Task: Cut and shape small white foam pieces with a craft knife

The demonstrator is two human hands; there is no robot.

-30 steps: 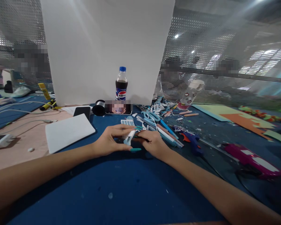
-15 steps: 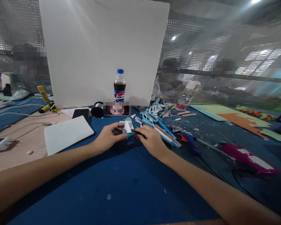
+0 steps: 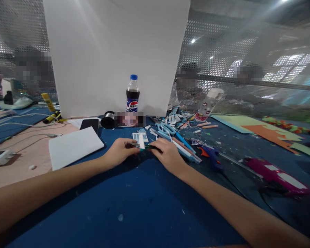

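The left hand (image 3: 121, 151) and the right hand (image 3: 167, 151) meet over the blue table (image 3: 113, 203), about midway between its near and far edges. The left grip is closed, thumb against fingertips, on a small white strip-shaped piece (image 3: 141, 141) that stands out between the two hands; its exact shape is too small to tell. The right grip is clenched round a slim dark tool (image 3: 156, 148) pointing left towards that piece — which kind of tool cannot be made out. Just beyond the fingers, on the far-edge side, lies a pale flat card with blue printed marks (image 3: 135, 136). Near the right hand, light-blue scissor handles (image 3: 167, 128) rest beside a bundle of blue, white and pinkish slender sticks (image 3: 187, 151), and a heap of white and blue cut scraps (image 3: 175, 117) spreads behind them towards the far edge. Further towards the table's right edge come a dark-blue glue gun with an orange trigger (image 3: 214, 159) and a glossy magenta device with white panels (image 3: 280, 176). At the far edge, a blue-capped plastic bottle of dark drink (image 3: 133, 94) stands behind a phone with a lit screen (image 3: 136, 124), with a black-rimmed silvery spool (image 3: 108, 120) just to its left. On the left side, a white rectangular sheet (image 3: 76, 148) partly covers a black flat rectangular object (image 3: 91, 124) — near the left forearm but apart from it.
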